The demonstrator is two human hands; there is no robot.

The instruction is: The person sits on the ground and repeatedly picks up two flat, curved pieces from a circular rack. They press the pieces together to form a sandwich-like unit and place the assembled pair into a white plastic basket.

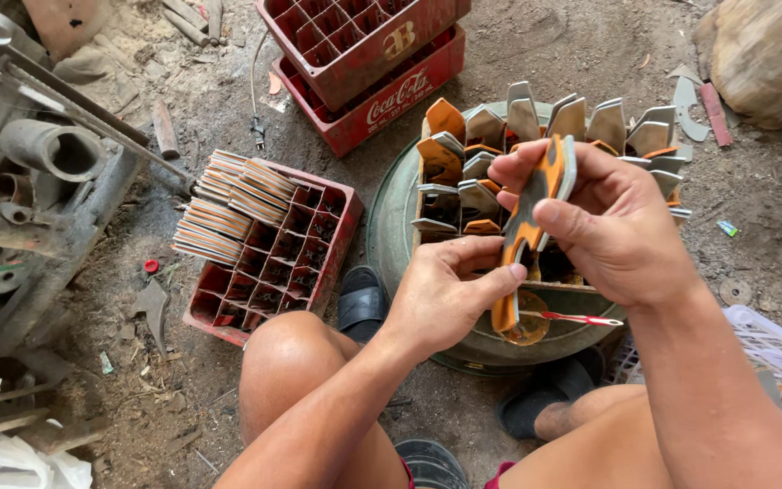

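Both hands meet over a round green metal tub (391,237) on the dirt floor (536,54). The left hand (445,294) has its grip clenched on the lower, orange end of a flat knife-shaped piece (529,217), thumb and fingers pinching it from the side, while the right hand (604,222) is grasping the same piece at its grey upper end, so the piece stands nearly upright between them, just above the tub. On the tub rests a compartmented crate (436,195) whose cells hold many more grey-and-orange pieces (590,122), standing on end and fanned along the far side. A thin red-handled tool (581,319) lies across the tub's near rim, under the right wrist. To the left, a red plastic bottle crate (273,263) sits on the floor; its near cells look mostly bare, and stacks of flat striped pieces (228,204) lie across its far-left corner. Farther off, two more red crates (364,63) are stacked one on the other, their cells dark. Rusty machine parts and a pipe (52,149) crowd the left edge, with a white plastic bag (11,462) at the bottom corner. A white basket (776,349) shows at right beside the person's arm, and a large stone (767,54) lies at top right. The person's knees and black sandals (359,299) frame the tub from below.
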